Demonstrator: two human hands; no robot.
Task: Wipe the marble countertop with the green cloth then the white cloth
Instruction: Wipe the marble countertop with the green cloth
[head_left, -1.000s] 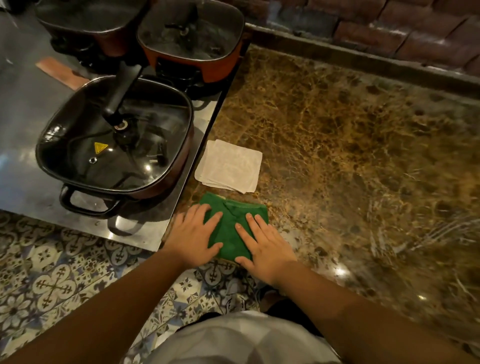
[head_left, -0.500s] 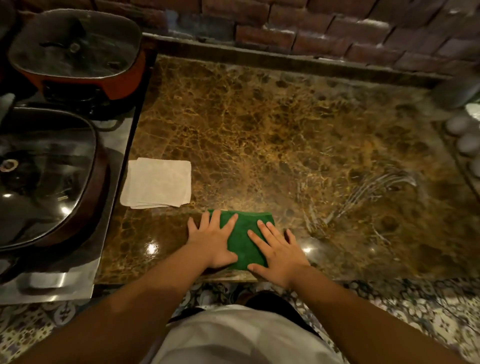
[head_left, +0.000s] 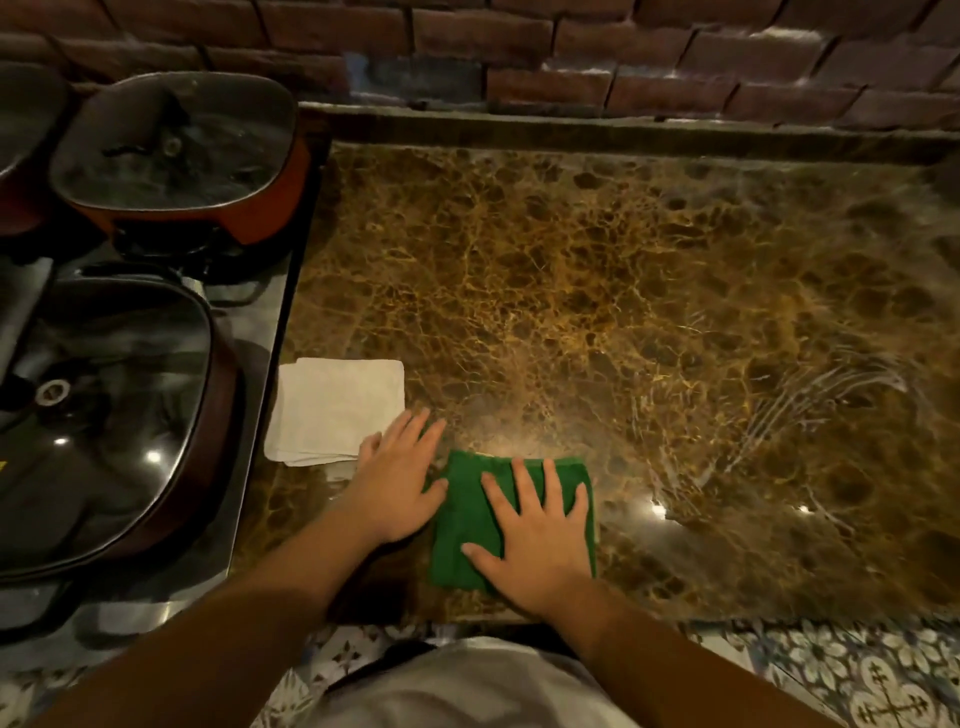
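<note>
Brown marble with gold veins makes up the countertop (head_left: 597, 291), which runs from a brick wall (head_left: 571, 52) at the far side to the near edge by the person. A green cloth (head_left: 462, 525), folded into a rectangle, lies flat on the marble close to that near edge, left of the middle. The right hand (head_left: 535, 540) rests palm down on the cloth with its fingers spread and flat, covering much of the cloth's right part; it presses rather than grips. The left hand (head_left: 397, 483) lies palm down just left of the cloth, fingers also spread and flat, holding nothing; its thumb touches the cloth's left edge, while the fingertips lie on bare marble near the corner of a white cloth (head_left: 337, 408). That white cloth is folded square and sits on the marble at the counter's left edge, farther from the person than the green one. Pale streaks (head_left: 810, 410) show on the marble to the right. Left of the counter, on a steel surface (head_left: 254, 395), stand a dark lidded pan (head_left: 104, 415) near and an orange lidded pan (head_left: 182, 156) farther back. Patterned floor tiles (head_left: 857, 675) show below the counter's near edge.
</note>
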